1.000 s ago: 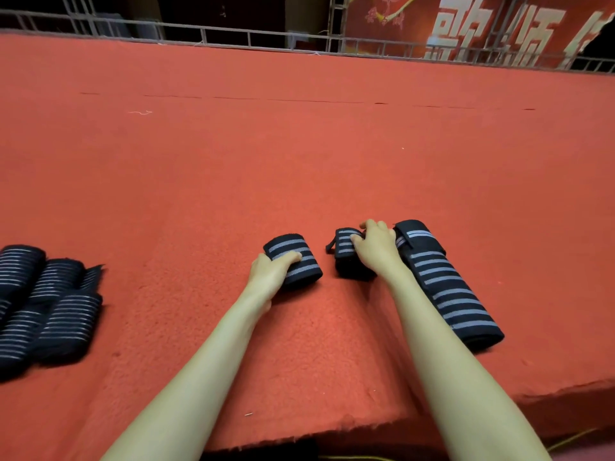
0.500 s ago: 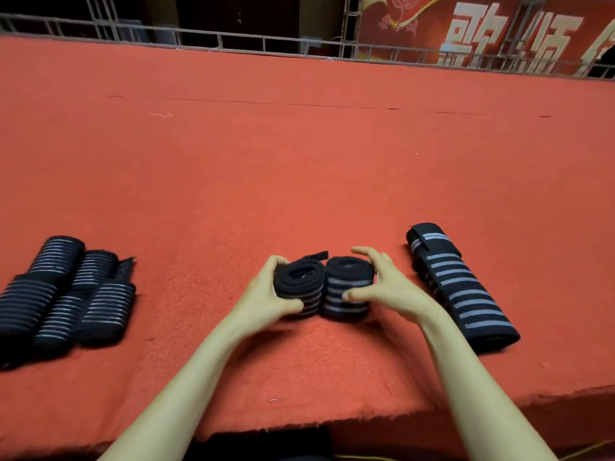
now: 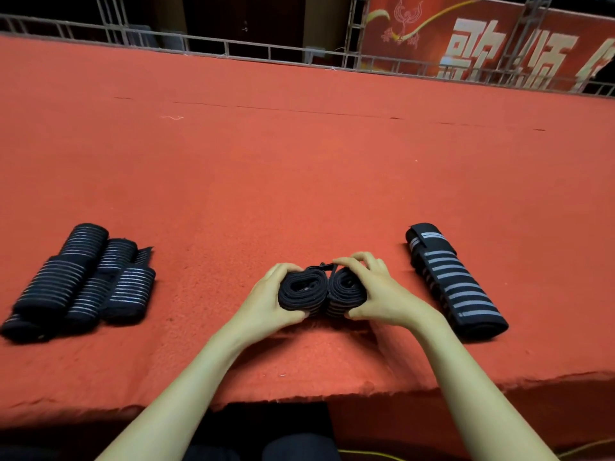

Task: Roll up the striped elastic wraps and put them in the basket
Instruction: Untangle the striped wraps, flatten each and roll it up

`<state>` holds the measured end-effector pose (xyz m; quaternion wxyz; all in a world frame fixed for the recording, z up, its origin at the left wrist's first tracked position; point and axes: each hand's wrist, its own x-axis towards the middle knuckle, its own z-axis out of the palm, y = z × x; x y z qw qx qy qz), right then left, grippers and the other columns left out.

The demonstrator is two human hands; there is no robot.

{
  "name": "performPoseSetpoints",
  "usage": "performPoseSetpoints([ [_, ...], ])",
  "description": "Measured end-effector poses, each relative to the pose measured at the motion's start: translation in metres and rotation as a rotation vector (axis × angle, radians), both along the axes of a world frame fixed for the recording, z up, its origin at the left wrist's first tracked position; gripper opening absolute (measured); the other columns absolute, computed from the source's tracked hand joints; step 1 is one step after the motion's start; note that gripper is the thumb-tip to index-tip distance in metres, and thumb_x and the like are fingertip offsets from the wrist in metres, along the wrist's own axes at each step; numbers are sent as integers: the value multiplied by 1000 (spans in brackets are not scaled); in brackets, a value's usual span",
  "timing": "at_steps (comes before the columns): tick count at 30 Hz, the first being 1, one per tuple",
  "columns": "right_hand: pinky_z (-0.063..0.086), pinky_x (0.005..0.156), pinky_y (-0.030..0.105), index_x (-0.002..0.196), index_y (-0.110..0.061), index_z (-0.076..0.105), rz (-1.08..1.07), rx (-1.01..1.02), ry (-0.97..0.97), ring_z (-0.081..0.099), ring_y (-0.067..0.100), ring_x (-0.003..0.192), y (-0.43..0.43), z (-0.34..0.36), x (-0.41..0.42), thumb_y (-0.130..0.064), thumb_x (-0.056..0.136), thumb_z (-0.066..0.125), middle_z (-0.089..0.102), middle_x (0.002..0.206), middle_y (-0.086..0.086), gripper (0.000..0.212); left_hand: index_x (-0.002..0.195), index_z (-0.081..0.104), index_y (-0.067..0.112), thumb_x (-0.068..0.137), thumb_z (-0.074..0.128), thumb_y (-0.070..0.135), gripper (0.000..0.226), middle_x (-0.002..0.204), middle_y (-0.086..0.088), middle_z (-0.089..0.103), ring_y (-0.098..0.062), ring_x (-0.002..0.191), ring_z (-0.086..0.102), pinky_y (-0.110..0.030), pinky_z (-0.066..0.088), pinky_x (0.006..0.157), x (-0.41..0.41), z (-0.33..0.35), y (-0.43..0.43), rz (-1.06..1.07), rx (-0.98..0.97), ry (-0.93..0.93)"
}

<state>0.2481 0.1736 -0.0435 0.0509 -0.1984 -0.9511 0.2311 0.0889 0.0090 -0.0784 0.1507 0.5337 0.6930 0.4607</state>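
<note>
Work surface: red felt carpet [image 3: 299, 168] with a ragged near edge. Behind it, a grey metal railing [image 3: 266, 49]. A red banner [image 3: 482, 41] carries pale characters. Beyond is dark.

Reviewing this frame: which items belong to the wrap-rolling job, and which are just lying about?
Job:
- left hand gripping left roll
- right hand gripping right roll, the two rolls touching
- long striped wrap to the right
- pile of striped wraps to the left
- no basket visible

Lying about:
- red carpet
- metal truss
- red banner
</note>
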Motion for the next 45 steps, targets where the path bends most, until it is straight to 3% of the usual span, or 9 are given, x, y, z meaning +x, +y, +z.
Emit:
performPoseSetpoints([
  [7, 38, 87, 29, 121, -29, 45, 25, 78, 76, 37, 16, 97, -11, -2, 9, -29, 65, 76, 49, 110, -14, 64, 95, 54, 23, 48, 70, 31, 51, 95, 5, 63, -10, 87, 59, -13, 41, 71, 7, 0, -20, 321, 9, -164],
  [13, 40, 88, 32, 113, -25, 45, 115, 26, 2, 44, 19, 100, -41, 2, -10, -38, 66, 77, 50, 108, -5, 58, 99, 48, 34, 60, 76, 23, 49, 101, 3, 51, -12, 94, 51, -27, 37, 75, 5, 7, -67, 332, -133, -106],
  [19, 42, 80, 29, 114, -23, 43, 208, 9, -72, 48, 17, 97, -82, 9, -28, -33, 66, 79, 52, 108, -4, 61, 99, 46, 27, 65, 73, 16, 45, 78, 1, 65, -14, 67, 56, -26, 43, 63, 18, 14, -110, 342, -158, -92],
  [22, 43, 90, 32, 127, -27, 40, 246, 26, -118, 48, 18, 104, -90, 11, -34, -29, 66, 76, 50, 117, -2, 71, 100, 47, 26, 63, 73, 20, 46, 85, 3, 66, -14, 76, 60, -23, 44, 67, 21, 14, -119, 344, -152, -96],
  [26, 44, 85, 33, 116, -24, 44, 228, 36, -134, 49, 19, 97, -93, 14, -36, -24, 67, 75, 49, 108, -2, 58, 104, 52, 32, 58, 74, 28, 50, 98, 7, 66, -9, 92, 62, -16, 44, 77, 17, 12, -118, 346, -136, -96],
  [30, 44, 81, 30, 112, -21, 48, 201, 17, -46, 51, 18, 96, -100, 15, -32, -22, 67, 76, 53, 107, -2, 54, 103, 58, 29, 63, 83, 19, 48, 96, 8, 69, -7, 91, 63, -22, 47, 83, 13, 15, -128, 408, -78, -104],
  [35, 43, 81, 28, 114, -21, 48, 238, -76, 98, 51, 15, 96, -139, 26, -38, -24, 70, 78, 55, 109, -3, 53, 104, 58, 26, 65, 84, 13, 48, 92, 16, 66, 12, 82, 59, 1, 37, 71, 18, 26, -179, 557, 72, -124],
  [41, 40, 77, 24, 113, -23, 47, 474, -132, 92, 51, 11, 93, -216, 29, -78, -23, 71, 77, 55, 107, -5, 52, 102, 58, 31, 64, 85, 16, 49, 91, 20, 69, 11, 86, 61, -2, 41, 73, 17, 25, -280, 741, 57, -149],
  [45, 37, 75, 20, 114, -23, 46, 644, -128, 36, 49, 8, 92, -272, 15, -118, -25, 72, 76, 54, 107, -7, 52, 101, 53, 31, 65, 83, 15, 49, 93, 15, 64, 4, 88, 60, -13, 43, 72, 11, 20, -340, 887, -45, -124],
])
